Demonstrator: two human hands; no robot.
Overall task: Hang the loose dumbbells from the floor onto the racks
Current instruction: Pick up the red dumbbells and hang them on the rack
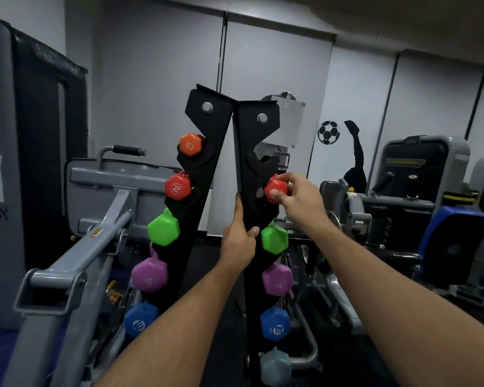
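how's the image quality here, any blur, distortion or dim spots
Head view: dim, flat lighting; wide-angle bending bows the wall panels and edges; the lower dumbbells, like the pale grey one, look soft, while the red dumbbell in the right hand and the left hand on the rack stay fairly sharp.

Two bare forearms, no sleeves, no watch or rings, left hand [238, 241] and right hand [298, 197] ungloved

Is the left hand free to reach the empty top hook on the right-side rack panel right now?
Probably not at once. The left hand grips the edge of the right rack panel, steadying it. The empty top hook sits above it with nothing between, so it looks reachable once the hand lets go.
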